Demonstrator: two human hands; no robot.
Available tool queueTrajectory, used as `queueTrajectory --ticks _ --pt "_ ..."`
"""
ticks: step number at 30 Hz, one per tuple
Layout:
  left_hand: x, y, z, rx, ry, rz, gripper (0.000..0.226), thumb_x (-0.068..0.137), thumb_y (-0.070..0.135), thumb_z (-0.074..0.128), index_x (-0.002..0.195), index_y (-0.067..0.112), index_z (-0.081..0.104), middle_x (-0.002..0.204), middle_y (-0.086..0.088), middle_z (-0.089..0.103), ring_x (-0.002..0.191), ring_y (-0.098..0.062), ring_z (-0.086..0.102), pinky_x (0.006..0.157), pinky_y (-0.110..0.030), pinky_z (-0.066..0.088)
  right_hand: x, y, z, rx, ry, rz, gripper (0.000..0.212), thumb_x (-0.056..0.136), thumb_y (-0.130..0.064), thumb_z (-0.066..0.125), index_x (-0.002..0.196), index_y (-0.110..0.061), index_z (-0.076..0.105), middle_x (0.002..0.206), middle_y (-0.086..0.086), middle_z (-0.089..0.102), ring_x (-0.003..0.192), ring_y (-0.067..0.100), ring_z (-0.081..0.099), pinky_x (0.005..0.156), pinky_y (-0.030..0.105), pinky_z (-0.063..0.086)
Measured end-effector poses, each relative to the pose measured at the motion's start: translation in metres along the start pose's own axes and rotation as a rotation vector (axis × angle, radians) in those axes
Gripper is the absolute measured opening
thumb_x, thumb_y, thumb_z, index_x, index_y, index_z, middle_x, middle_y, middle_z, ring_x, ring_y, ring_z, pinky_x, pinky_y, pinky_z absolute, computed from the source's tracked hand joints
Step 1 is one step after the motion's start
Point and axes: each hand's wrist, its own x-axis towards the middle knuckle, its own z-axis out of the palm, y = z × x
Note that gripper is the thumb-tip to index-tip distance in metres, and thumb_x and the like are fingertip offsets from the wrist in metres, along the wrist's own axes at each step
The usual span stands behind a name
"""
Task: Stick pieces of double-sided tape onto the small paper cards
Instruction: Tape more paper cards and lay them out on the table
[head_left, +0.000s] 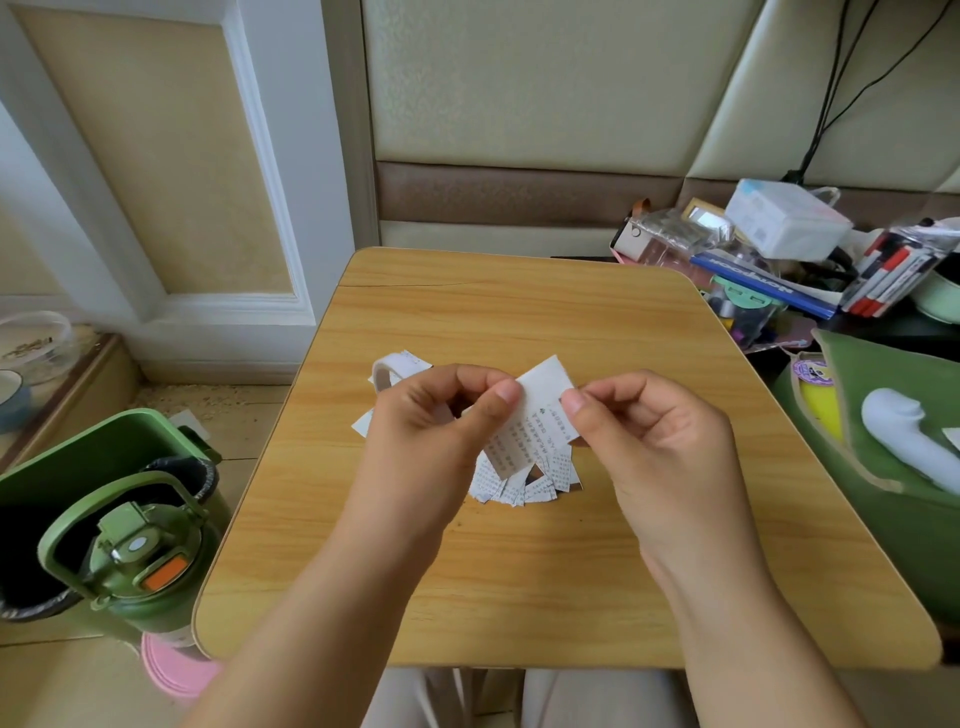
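Observation:
A small white paper card (530, 421) with printed text is held above the wooden table (519, 571). My left hand (431, 431) pinches its left edge between thumb and fingers. My right hand (649, 436) pinches its right edge with thumb and forefinger. Under the card lies a pile of several small printed cards (524, 486). A roll of white double-sided tape (387, 371) sits on the table behind my left hand, partly hidden by it, with other paper pieces around it.
A green bin (78, 467) and a green bottle with handle (140, 561) stand left of the table. Cluttered stationery, a white box (784, 218) and markers (888, 280) lie at back right. A green pouch (893, 447) sits at the right edge.

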Motion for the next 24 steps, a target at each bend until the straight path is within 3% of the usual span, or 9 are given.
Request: queueTrajectory --ticks 5,8,10,14,16,20,24 --pt "-0.006 -0.005 0.001 -0.055 0.012 -0.035 0.014 0.082 0.01 0.066 0.07 0.015 0.067 0.058 0.014 0.059 0.054 0.001 0.051 0.056 -0.011 0.04 -0.002 0.001 0.001 0.073 0.027 0.061 0.012 0.08 -0.007 0.07 0.072 -0.015 0.065 0.066 -0.002 0.07 0.061 0.005 0.062 0.058 0.017 0.049" --pt "-0.007 -0.008 -0.002 -0.055 -0.013 -0.059 0.011 0.074 0.019 0.074 0.065 0.022 0.069 0.065 0.007 0.06 0.068 -0.01 0.052 0.067 -0.026 0.039 -0.001 -0.002 0.0 0.029 0.019 0.043 0.014 0.08 -0.006 0.07 0.07 -0.015 0.066 0.065 -0.003 0.069 0.061 0.005 0.061 0.058 0.016 0.048" --pt "-0.006 -0.007 -0.004 -0.034 -0.037 -0.081 0.006 0.07 0.025 0.068 0.064 0.023 0.068 0.067 0.003 0.059 0.07 -0.015 0.048 0.067 -0.031 0.036 0.0 -0.004 -0.001 -0.021 0.0 0.018 0.016 0.08 -0.005 0.071 0.068 -0.017 0.067 0.065 -0.003 0.07 0.061 0.005 0.061 0.058 0.016 0.049" --pt "-0.001 0.0 -0.003 0.008 -0.086 -0.069 0.01 0.068 0.028 0.079 0.063 0.025 0.071 0.064 0.008 0.062 0.064 -0.006 0.054 0.06 -0.016 0.041 0.001 -0.009 -0.004 -0.124 -0.048 -0.039 0.018 0.079 -0.004 0.071 0.068 -0.018 0.068 0.069 -0.002 0.072 0.063 0.007 0.065 0.059 0.016 0.051" --pt "0.0 0.004 0.0 0.015 -0.085 -0.051 0.008 0.069 0.028 0.075 0.064 0.022 0.072 0.063 0.007 0.064 0.062 -0.003 0.057 0.057 -0.011 0.042 0.001 -0.01 -0.004 -0.166 -0.055 -0.06 0.015 0.078 -0.005 0.072 0.069 -0.017 0.068 0.069 -0.001 0.072 0.064 0.009 0.066 0.059 0.017 0.052" --pt "0.001 0.001 0.002 0.035 -0.061 -0.037 0.017 0.081 0.013 0.069 0.065 0.02 0.071 0.061 0.008 0.065 0.059 -0.002 0.057 0.055 -0.011 0.043 0.001 -0.01 -0.004 -0.203 -0.045 -0.079 0.014 0.077 -0.007 0.074 0.068 -0.017 0.069 0.068 -0.003 0.071 0.062 0.01 0.066 0.059 0.018 0.053" --pt "-0.002 -0.001 0.003 -0.005 -0.037 -0.048 0.012 0.081 0.014 0.069 0.069 0.017 0.072 0.066 0.003 0.067 0.062 -0.006 0.058 0.058 -0.015 0.045 0.0 -0.009 -0.003 -0.216 -0.041 -0.079 0.01 0.077 -0.011 0.074 0.071 -0.018 0.069 0.07 -0.004 0.071 0.065 0.009 0.067 0.06 0.019 0.052"
